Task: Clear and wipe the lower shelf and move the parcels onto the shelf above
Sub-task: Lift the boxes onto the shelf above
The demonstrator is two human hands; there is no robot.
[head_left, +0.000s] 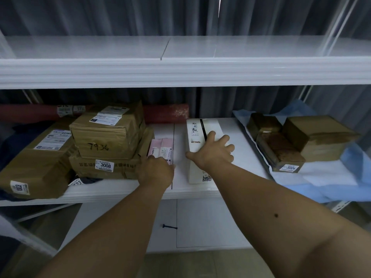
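While both arms reach over the lower shelf (230,125), we see the right hand (213,152) spread flat on top of a long white box (197,137), thumb hooked over its near-left edge and fingers draped across the lid, grasping it where it lies at the centre of the board. At about nine o'clock from that box, the left hand (155,170) rests on the near end of a pink parcel (161,148); whether its fingers curl around the parcel we cannot tell. Further toward nine o'clock stands a stack of brown cartons, the upper one marked 7936 (107,135) and the lower one labelled 3008 (104,166). At three o'clock, taped brown parcels (281,151) sit on blue sheeting (353,157). The upper shelf (180,71), at twelve o'clock, holds no parcels.
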